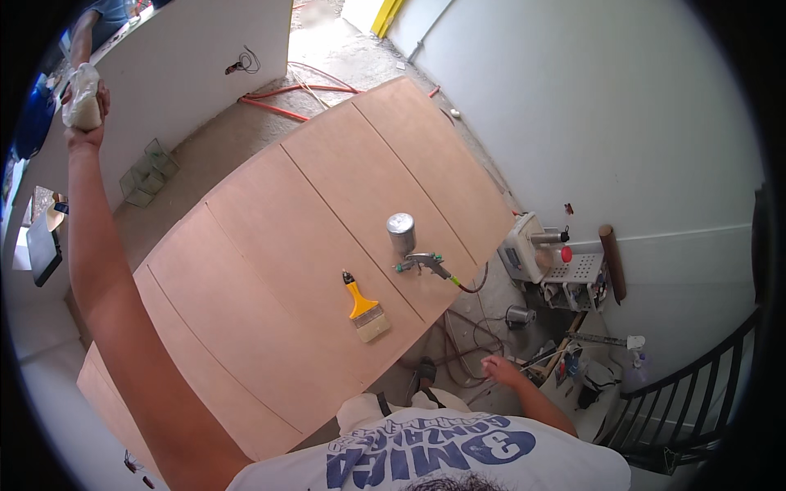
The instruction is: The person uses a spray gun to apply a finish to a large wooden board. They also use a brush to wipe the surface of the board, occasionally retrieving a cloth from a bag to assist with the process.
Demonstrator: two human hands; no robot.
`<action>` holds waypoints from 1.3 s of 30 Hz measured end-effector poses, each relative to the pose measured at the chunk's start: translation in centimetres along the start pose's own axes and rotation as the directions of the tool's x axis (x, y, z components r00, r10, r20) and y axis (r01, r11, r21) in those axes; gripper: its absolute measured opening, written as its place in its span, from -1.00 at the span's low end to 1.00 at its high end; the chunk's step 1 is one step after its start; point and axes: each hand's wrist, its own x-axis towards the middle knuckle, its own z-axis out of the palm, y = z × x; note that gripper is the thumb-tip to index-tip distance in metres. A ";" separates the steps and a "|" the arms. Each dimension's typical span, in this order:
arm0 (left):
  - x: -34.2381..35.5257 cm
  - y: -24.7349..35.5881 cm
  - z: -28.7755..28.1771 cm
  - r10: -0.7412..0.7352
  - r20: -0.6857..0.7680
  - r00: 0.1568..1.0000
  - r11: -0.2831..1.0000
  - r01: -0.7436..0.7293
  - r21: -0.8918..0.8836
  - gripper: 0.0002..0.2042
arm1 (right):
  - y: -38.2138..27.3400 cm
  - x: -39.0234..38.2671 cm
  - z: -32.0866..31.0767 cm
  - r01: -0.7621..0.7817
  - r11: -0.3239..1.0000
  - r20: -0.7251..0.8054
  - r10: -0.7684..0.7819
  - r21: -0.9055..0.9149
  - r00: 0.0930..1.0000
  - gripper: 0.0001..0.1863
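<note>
My left arm reaches up to the far left, where my left hand (86,131) grips a translucent plastic bag (81,96) with pale contents. Another person's arm (81,37), beside a blue sleeve, reaches down to the same bag from beyond the half wall. My right hand (499,370) hangs near the board's lower right edge, fingers loosely apart and holding nothing. A large pale wooden board (246,270) lies beneath, scored with lines. On it are a yellow-handled wide paintbrush (364,315) and a spray gun (430,266) with a metal cup (401,231) and attached hose.
The half wall (196,82) runs along the upper left, with glass blocks (149,172) at its foot. Red hoses (278,106) cross the floor behind the board. Tools and containers (565,270) crowd the right wall, beside a black railing (696,385).
</note>
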 end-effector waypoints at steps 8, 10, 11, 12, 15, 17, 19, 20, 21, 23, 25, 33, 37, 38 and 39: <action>-4.8 -14.4 17.0 0.162 -0.592 0.789 0.901 0.127 0.416 -0.66 | -11.4 11.7 -5.7 0.366 0.841 -0.099 -0.436 -0.398 0.894 -0.46; -2.3 -12.1 12.0 0.175 -0.563 0.808 0.916 0.076 0.395 -0.60 | -12.7 16.0 -6.7 0.493 0.733 -0.069 -0.587 -0.468 0.807 -0.40; -1.0 -9.3 9.6 0.185 -0.543 0.819 0.921 0.047 0.386 -0.57 | -14.3 17.8 -6.5 0.530 0.687 -0.039 -0.629 -0.497 0.777 -0.37; 0.0 -5.2 8.3 0.197 -0.521 0.831 0.925 0.018 0.379 -0.53 | -15.6 20.0 -5.9 0.575 0.632 -0.003 -0.675 -0.520 0.738 -0.34; -1.2 1.3 10.9 0.239 -0.465 0.852 0.896 -0.010 0.443 -0.43 | -17.3 28.1 -3.1 0.710 0.636 0.177 -0.694 -0.302 0.698 -0.29; -9.8 -24.8 16.0 0.253 -0.555 0.793 0.769 0.184 0.613 -0.50 | -14.5 29.4 -7.2 0.541 0.820 0.295 -0.478 -0.187 0.827 -0.29; -20.1 -33.0 18.0 0.112 -0.454 0.884 0.264 0.414 0.871 -0.60 | -15.8 32.4 -5.4 0.574 0.817 0.525 -0.462 -0.062 0.715 -0.31; -26.5 -36.3 16.3 -0.070 -0.401 0.913 -0.107 0.393 0.913 -0.66 | -16.6 33.0 -3.6 0.586 0.810 0.578 -0.476 -0.006 0.663 -0.32; -32.1 -43.3 18.2 -0.153 -0.597 0.787 -0.223 0.561 0.797 -0.67 | -16.5 33.8 -3.1 0.584 0.811 0.600 -0.481 0.029 0.639 -0.34; -43.5 -52.7 18.0 -0.275 -0.728 0.628 -0.307 0.661 0.685 -0.72 | -18.1 33.5 -2.5 0.636 0.771 0.601 -0.528 0.041 0.601 -0.39; -50.5 -59.5 19.3 -0.247 -0.816 0.523 -0.280 0.768 0.577 -0.68 | -19.0 31.6 -3.4 0.706 0.707 0.571 -0.594 0.034 0.567 -0.45; -54.9 -68.6 23.3 -0.016 -0.732 0.681 -0.436 0.654 0.618 -0.58 | -9.5 15.9 -12.7 0.630 0.700 0.179 -0.705 0.338 0.687 -0.40; -54.1 -68.0 23.2 0.026 -0.725 0.688 -0.535 0.623 0.571 -0.59 | -3.5 11.2 -17.4 0.312 0.864 0.008 -0.343 0.394 0.939 -0.57; -54.0 -67.9 24.0 0.021 -0.717 0.696 -0.534 0.614 0.581 -0.61 | -2.0 10.2 -18.2 0.314 0.878 -0.081 -0.306 0.360 0.949 -0.59; -53.5 -67.7 25.1 0.021 -0.708 0.706 -0.530 0.608 0.591 -0.62 | -0.6 9.7 -19.0 0.319 0.891 -0.170 -0.277 0.323 0.946 -0.61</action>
